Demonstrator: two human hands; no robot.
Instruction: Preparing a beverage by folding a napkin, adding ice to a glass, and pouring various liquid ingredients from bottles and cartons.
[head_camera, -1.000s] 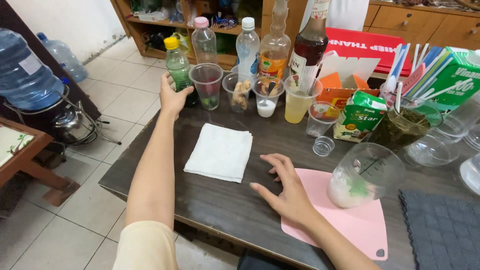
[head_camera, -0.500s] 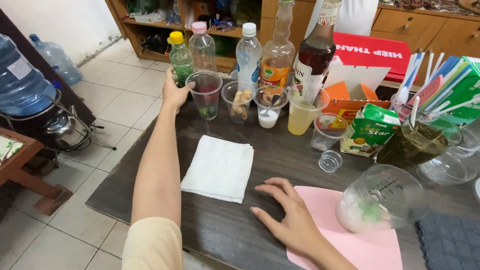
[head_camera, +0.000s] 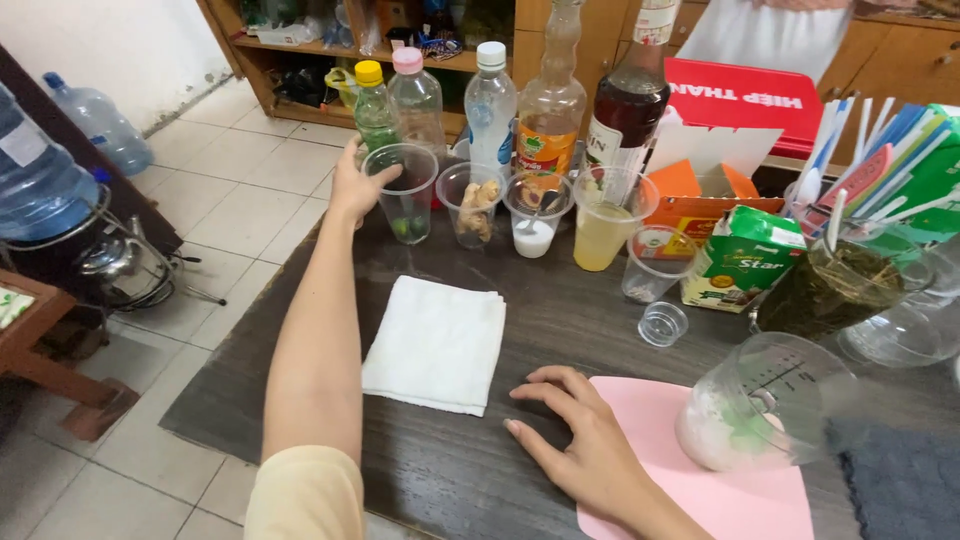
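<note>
My left hand (head_camera: 357, 185) reaches far across the dark wooden table (head_camera: 560, 320) and wraps around a clear plastic cup (head_camera: 402, 192) with small green limes at its bottom. My right hand (head_camera: 580, 440) lies flat, fingers spread, on the table at the left edge of a pink cutting mat (head_camera: 700, 480). A folded white cloth (head_camera: 437, 343) lies between my two arms. A clear measuring jug (head_camera: 765, 415) holding white and green contents stands on the mat, right of my right hand.
Behind the cup stands a row of bottles (head_camera: 490, 105). More cups hold ginger (head_camera: 472, 205), white liquid (head_camera: 533, 215) and yellow liquid (head_camera: 605, 220). A green carton (head_camera: 740, 258), a small empty cup (head_camera: 662, 323) and a jar of straws (head_camera: 850, 280) crowd the right. Water jugs (head_camera: 40, 170) stand on the floor at the left.
My left hand has closed around the lime cup and drawn it slightly toward me. My right hand stays flat on the table. The view has shifted a little closer.
</note>
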